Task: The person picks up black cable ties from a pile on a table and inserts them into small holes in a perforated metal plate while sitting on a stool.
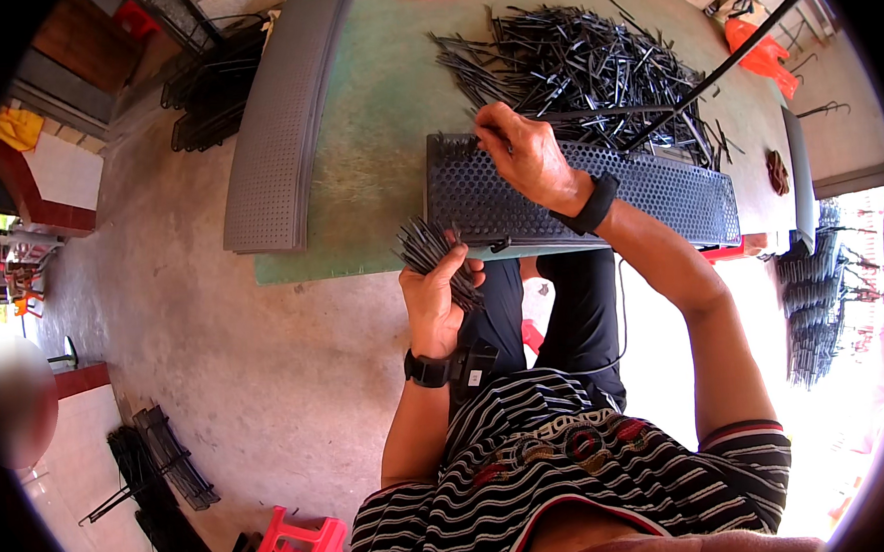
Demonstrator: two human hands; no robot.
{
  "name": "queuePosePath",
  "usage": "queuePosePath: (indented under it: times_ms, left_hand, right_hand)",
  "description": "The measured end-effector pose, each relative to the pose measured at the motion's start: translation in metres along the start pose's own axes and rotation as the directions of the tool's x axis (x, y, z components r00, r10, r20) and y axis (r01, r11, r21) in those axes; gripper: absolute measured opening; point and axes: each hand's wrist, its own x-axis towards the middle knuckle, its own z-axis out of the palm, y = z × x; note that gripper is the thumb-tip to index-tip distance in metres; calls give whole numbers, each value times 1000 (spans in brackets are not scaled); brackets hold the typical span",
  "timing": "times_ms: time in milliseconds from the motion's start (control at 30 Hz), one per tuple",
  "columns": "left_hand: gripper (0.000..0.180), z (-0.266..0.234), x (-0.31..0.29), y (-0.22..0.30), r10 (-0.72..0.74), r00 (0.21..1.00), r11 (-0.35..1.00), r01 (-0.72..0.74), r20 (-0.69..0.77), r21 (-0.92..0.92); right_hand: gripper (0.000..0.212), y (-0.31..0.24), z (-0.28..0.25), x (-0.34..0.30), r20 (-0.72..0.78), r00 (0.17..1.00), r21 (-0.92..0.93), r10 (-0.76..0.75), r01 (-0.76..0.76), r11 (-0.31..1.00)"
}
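Note:
My left hand (435,294) is closed round a bundle of thin black rods (422,245), just off the table's near edge. A long black panel full of round holes (647,187) lies along that edge. Over the panel's left end is my right hand (528,162), its fingers pinched together; whatever is between them is too small to make out. Several short dark pieces (452,141) show at the panel's far left corner. Beyond the panel a large loose pile of black rods (591,58) is spread on the green table (365,150).
Grey perforated sheets (279,125) are stacked at the table's left edge. A black bar (721,71) slants across the right side above the pile. An orange plastic bag (758,57) lies far right. A red stool (301,543) stands on the floor at lower left.

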Motion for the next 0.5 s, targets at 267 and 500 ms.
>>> queuePosePath:
  times_ms: [267,500]
  left_hand:
    - [13,6,-3,2,5,1000,1000,-5,-23,-19]
    - [15,9,-5,2,-3,1000,1000,3,-6,10]
  right_hand:
    - [10,9,3,-2,76,989,-135,-127,137,981]
    - [15,-7,-1,-11,168,983,-220,76,-37,975]
